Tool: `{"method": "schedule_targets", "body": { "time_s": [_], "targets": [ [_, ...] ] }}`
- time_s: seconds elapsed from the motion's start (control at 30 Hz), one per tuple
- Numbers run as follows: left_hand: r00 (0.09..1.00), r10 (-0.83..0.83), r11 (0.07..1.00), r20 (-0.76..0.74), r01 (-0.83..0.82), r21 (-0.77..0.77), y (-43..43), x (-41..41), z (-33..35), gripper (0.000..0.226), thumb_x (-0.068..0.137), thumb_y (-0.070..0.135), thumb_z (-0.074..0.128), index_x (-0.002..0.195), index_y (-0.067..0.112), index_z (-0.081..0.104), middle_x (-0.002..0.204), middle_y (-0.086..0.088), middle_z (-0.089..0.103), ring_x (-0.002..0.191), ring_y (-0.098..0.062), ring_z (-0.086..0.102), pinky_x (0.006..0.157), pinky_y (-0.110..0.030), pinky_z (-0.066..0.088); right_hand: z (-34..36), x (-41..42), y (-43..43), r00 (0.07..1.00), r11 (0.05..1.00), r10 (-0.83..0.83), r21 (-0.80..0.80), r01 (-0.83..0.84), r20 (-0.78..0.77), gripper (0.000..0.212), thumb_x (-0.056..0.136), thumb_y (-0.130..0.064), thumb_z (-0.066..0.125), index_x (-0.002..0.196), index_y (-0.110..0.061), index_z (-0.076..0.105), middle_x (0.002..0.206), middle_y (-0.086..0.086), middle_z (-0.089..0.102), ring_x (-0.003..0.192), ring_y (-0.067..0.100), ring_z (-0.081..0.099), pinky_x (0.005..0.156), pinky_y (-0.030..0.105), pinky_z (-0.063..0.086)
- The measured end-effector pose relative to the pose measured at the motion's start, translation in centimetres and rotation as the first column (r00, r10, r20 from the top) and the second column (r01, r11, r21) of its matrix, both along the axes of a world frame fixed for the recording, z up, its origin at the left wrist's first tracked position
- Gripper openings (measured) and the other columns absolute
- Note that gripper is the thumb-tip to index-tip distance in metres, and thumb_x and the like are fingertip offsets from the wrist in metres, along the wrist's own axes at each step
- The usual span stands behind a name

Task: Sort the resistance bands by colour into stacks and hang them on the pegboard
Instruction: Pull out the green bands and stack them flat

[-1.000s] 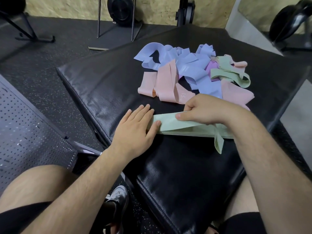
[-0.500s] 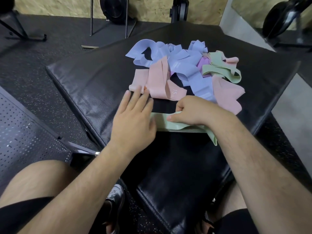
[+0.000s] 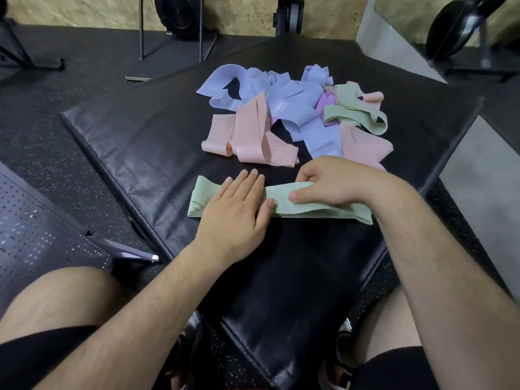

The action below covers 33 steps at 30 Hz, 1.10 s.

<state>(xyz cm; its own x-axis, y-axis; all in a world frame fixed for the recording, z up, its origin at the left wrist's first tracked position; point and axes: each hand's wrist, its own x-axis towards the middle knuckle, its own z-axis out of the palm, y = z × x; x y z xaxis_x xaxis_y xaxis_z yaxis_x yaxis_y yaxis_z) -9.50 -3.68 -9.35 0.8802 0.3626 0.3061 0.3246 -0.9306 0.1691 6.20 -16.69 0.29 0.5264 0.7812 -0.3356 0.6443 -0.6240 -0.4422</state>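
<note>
A flat stack of pale green bands [image 3: 284, 202] lies across the near part of a black padded mat [image 3: 146, 153]. My left hand [image 3: 235, 209] presses flat on the stack's left half, fingers straight. My right hand [image 3: 329, 182] grips the stack's right half, thumb on top and fingers curled over its far edge. Behind lies a mixed heap: pink bands [image 3: 250, 133], lilac-blue bands [image 3: 284, 102], another green band [image 3: 357, 114], a purple band [image 3: 325, 104] and more pink [image 3: 363, 144]. A dark perforated pegboard [image 3: 36, 237] lies at the left.
The mat sits on dark rubber gym flooring [image 3: 42, 114]. Metal stands and a fan [image 3: 180, 12] are at the back by a chipboard wall. A black wheel-like machine [image 3: 461, 26] stands at the far right. My knees and shoes frame the mat's near corner.
My left hand has slid right and onto the green stack, so the stack's left end now shows beyond it. My right hand stays holding the stack's right part.
</note>
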Motion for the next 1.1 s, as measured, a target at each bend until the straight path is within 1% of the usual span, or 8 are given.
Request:
{"method": "schedule_targets", "body": {
  "time_s": [0.13,0.33,0.4,0.5,0.63,0.83,1.0,1.1],
  "targets": [
    [0.999,0.007,1.0,-0.033,-0.007,-0.027,-0.1,0.0,0.3,0.071,0.099,0.053,0.013,0.152,0.014,0.039,0.159,0.0,0.035,0.15,-0.014,0.024,0.124,-0.033,0.011,0.3,0.6,-1.2,0.999,0.998,-0.054,0.012,0.054,-0.003,0.02,0.088,-0.046,0.072,0.086,-0.026,0.07,0.078,-0.012,0.063,0.072,0.007,0.058,0.065,0.027,0.043],
    [0.999,0.023,0.999,-0.029,-0.024,-0.031,-0.2,0.0,0.3,0.073,0.097,0.054,0.014,0.15,0.014,0.043,0.158,0.001,0.038,0.149,-0.013,0.027,0.124,-0.032,0.012,-0.2,1.5,-2.3,0.985,0.99,-0.138,-0.014,0.14,0.102,0.034,0.083,-0.053,0.073,0.085,-0.019,0.071,0.09,-0.001,0.071,0.089,0.019,0.066,0.081,0.036,0.054],
    [0.999,0.031,0.999,-0.034,-0.032,-0.027,-0.3,0.1,0.5,0.071,0.096,0.054,0.017,0.149,0.014,0.044,0.156,0.0,0.04,0.148,-0.013,0.03,0.123,-0.032,0.014,-0.5,1.3,-2.2,0.981,0.988,-0.142,-0.036,0.148,0.129,0.035,0.082,-0.053,0.072,0.086,-0.018,0.07,0.089,-0.001,0.07,0.087,0.019,0.066,0.075,0.034,0.052],
    [0.999,0.034,0.999,-0.005,-0.034,0.038,-0.5,0.3,0.8,0.064,0.097,0.045,0.027,0.144,0.009,0.051,0.149,-0.007,0.05,0.141,-0.021,0.043,0.12,-0.037,0.025,-0.8,0.9,-2.0,0.977,0.989,-0.121,-0.068,0.134,0.174,0.033,0.083,-0.053,0.071,0.084,-0.021,0.067,0.084,-0.004,0.066,0.081,0.016,0.063,0.065,0.03,0.045],
    [0.995,-0.062,0.994,0.072,0.056,0.089,-1.6,1.3,1.4,0.055,0.096,0.029,0.032,0.139,0.005,0.055,0.142,-0.01,0.057,0.135,-0.025,0.05,0.118,-0.043,0.03,-0.8,0.9,-2.1,0.976,0.99,-0.113,-0.059,0.126,0.184,0.031,0.084,-0.053,0.07,0.082,-0.022,0.064,0.083,-0.006,0.065,0.082,0.016,0.063,0.068,0.032,0.047],
    [0.966,-0.255,0.965,0.047,0.257,-0.052,-4.1,4.1,1.0,0.057,0.101,0.036,0.026,0.149,0.011,0.044,0.155,-0.003,0.043,0.144,-0.018,0.037,0.12,-0.033,0.021,-0.9,0.5,-2.2,0.968,0.993,-0.089,-0.048,0.103,0.233,0.013,0.085,-0.037,0.063,0.08,-0.025,0.063,0.08,-0.007,0.063,0.082,0.017,0.06,0.062,0.029,0.041],
    [0.966,-0.258,0.964,0.018,0.259,-0.054,-4.3,4.3,0.0,0.057,0.103,0.039,0.025,0.151,0.011,0.04,0.154,-0.001,0.044,0.144,-0.018,0.038,0.12,-0.034,0.023,0.1,1.0,-4.0,0.979,0.994,-0.103,-0.021,0.108,0.175,0.013,0.084,-0.047,0.072,0.081,-0.035,0.067,0.084,-0.014,0.063,0.083,0.007,0.059,0.077,0.034,0.052],
    [0.968,-0.251,0.967,0.008,0.251,-0.04,-4.3,4.3,0.2,0.055,0.104,0.038,0.027,0.151,0.012,0.041,0.152,0.0,0.046,0.141,-0.017,0.041,0.119,-0.033,0.024,0.4,1.4,-4.7,0.98,0.994,-0.11,0.005,0.111,0.168,0.011,0.086,-0.043,0.074,0.087,-0.034,0.067,0.086,-0.016,0.059,0.088,0.009,0.06,0.08,0.034,0.052]
  ]
}}
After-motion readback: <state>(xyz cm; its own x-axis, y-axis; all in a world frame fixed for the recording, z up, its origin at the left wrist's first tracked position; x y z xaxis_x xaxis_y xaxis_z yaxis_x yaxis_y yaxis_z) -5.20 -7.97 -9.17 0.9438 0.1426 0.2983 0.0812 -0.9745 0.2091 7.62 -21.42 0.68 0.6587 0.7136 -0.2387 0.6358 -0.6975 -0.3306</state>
